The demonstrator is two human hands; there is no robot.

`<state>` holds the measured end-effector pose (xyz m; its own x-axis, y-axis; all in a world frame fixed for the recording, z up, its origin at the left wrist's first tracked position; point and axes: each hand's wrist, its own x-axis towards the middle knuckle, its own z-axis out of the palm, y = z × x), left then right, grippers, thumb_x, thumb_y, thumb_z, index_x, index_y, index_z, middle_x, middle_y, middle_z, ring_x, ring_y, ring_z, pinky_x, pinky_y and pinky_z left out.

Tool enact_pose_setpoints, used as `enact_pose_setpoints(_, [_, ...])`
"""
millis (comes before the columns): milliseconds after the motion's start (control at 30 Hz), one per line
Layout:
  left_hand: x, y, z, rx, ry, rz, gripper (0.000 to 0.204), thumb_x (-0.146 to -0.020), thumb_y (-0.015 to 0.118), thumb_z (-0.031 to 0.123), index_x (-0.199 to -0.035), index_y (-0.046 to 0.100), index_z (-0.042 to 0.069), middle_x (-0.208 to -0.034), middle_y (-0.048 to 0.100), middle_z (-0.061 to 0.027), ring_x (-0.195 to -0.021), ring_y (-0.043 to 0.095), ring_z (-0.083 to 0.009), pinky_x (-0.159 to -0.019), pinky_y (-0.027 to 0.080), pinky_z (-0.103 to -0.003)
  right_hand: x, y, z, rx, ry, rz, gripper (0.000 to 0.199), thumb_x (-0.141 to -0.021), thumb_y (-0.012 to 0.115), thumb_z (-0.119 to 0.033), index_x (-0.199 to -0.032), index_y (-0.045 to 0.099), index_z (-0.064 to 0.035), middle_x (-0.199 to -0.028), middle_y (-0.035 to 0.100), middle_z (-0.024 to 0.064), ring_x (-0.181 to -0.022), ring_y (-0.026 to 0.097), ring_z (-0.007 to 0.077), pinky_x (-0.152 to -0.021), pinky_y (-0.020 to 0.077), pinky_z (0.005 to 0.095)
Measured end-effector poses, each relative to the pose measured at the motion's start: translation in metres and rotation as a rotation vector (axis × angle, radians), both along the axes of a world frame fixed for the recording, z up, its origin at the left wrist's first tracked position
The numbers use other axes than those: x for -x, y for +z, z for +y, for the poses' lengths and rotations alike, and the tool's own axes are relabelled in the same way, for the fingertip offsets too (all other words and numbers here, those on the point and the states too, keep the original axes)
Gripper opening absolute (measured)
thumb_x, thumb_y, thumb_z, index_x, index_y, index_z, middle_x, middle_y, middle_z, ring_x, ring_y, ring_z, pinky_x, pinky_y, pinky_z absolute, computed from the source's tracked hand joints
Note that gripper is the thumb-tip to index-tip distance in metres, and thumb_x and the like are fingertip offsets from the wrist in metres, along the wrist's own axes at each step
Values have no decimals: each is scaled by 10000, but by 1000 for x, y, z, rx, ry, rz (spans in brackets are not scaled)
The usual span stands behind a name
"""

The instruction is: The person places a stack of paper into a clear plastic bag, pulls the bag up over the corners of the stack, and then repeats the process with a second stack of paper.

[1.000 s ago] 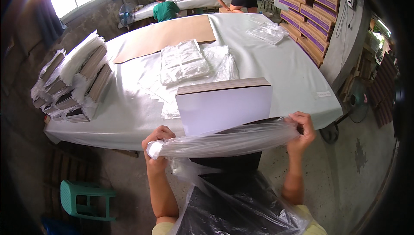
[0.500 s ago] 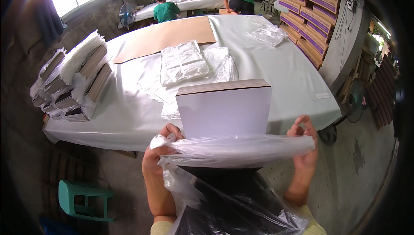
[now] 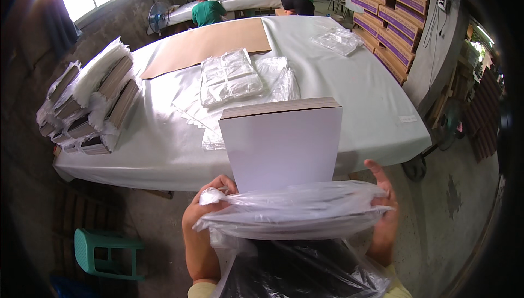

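A thick stack of white-faced boards [image 3: 281,145] stands upright on edge in front of me at the table's near edge. Its brownish layered edge faces up. The gathered mouth of a clear plastic bag [image 3: 300,210] stretches across its lower front, and the rest of the film hangs down toward me over something black. My left hand [image 3: 210,202] is closed on the bunched film at the left end. At the right end my right hand [image 3: 385,197] grips the film, with one finger pointing up. The film hides the bottom of the stack.
Bagged board stacks [image 3: 90,98] are piled on the white-covered table [image 3: 376,117] at left. Folded plastic bags [image 3: 229,77] and a brown sheet [image 3: 213,46] lie beyond the boards. A green stool [image 3: 106,251] stands lower left. Two people in green work behind; cartons [image 3: 390,19] rise at right.
Both hands have drawn the bunched film lower, toward me, and more of the white board face shows above it. My right hand's finger has straightened upward.
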<state>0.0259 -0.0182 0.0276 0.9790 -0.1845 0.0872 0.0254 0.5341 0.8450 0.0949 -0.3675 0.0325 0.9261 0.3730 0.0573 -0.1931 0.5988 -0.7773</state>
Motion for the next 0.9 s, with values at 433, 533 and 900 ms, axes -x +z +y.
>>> enact_pose_setpoints(433, [47,-182,22,-41,241,586,390,-714,658,170,-1058,486,104,-736,520,19,-574,477,-60,-416,323,-182,7,-141,-23,236,94,104,492,-739,586,-42,-1192,393,-46,-859,587,40,-806,546,123,-755,414,253])
enact_pose_setpoints(533, [52,-198,16,-37,261,652,345,-756,645,209,-1047,492,102,-691,510,35,-530,448,-44,-392,289,-177,5,-139,-23,334,81,135,485,-757,612,-182,-1176,412,-44,-941,531,45,-810,522,126,-738,415,256])
enact_pose_setpoints(900, [56,-228,-16,-108,357,737,173,-834,535,159,-945,538,27,-799,570,-31,-705,546,-125,-654,453,-272,6,-202,-31,894,197,265,579,-765,639,-275,-1233,371,-63,-909,561,120,-861,535,194,-745,434,300])
